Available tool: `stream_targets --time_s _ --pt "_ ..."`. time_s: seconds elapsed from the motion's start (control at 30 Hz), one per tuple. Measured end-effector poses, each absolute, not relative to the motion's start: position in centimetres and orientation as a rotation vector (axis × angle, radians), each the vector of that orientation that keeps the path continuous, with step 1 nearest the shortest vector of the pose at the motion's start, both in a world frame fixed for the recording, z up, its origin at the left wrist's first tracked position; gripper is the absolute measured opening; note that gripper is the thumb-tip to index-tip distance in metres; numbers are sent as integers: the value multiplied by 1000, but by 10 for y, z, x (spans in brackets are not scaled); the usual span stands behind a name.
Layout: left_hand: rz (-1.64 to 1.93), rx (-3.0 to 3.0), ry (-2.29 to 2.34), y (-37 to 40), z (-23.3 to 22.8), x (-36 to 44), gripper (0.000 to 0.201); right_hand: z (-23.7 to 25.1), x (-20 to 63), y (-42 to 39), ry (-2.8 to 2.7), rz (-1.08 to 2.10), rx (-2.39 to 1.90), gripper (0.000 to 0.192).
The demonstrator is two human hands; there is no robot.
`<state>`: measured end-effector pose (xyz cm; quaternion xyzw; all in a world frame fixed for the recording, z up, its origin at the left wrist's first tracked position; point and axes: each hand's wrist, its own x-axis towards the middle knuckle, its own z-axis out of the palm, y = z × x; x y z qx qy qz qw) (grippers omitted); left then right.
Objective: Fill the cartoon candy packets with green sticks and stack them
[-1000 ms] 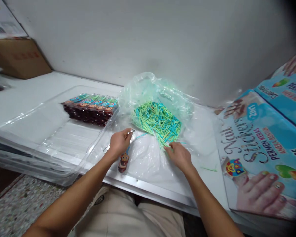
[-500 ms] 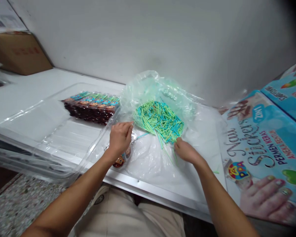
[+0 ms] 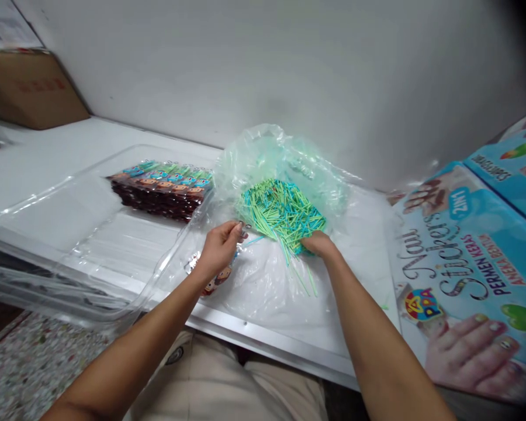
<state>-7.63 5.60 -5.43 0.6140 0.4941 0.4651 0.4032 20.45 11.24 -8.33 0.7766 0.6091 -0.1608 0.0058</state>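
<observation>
A heap of thin green and blue sticks [image 3: 280, 211] lies on an open clear plastic bag [image 3: 284, 169] on the white table. My right hand [image 3: 316, 243] reaches into the near edge of the heap, fingers among the sticks. My left hand [image 3: 221, 248] pinches the metal ring of a small cartoon-figure keychain [image 3: 214, 280], which hangs under the hand just above the plastic; a blue stick points from the ring toward the heap. A few loose sticks [image 3: 304, 278] lie on the plastic below my right hand.
A clear plastic tray [image 3: 70, 222] at left holds a row of packed keychains [image 3: 162, 188]. Printed nail-sticker boxes [image 3: 469, 257] lie at right. A cardboard box [image 3: 30, 88] stands at the far left against the wall. The table's metal front edge [image 3: 263, 345] runs above my lap.
My right hand moved up from the bare plastic into the near edge of the stick heap. My left hand stayed by the heap's left side with the keychain.
</observation>
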Motion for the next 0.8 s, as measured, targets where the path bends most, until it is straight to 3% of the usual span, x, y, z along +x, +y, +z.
stream_targets --time_s 0.17,0.27,0.63,0.8 --pt "1007 1922 1500 55 -51 -75 51 -75 197 95 1903 -641 2370 28" --pt "1031 2089 1535 51 -40 -73 47 -65 190 82 2031 -661 2353 27" --pt "1137 1690 1299 51 -23 -43 34 -59 197 54 2314 -764 2315 23" --pt "1135 1630 1251 49 -31 -44 33 -54 205 44 2200 -615 2371 21"
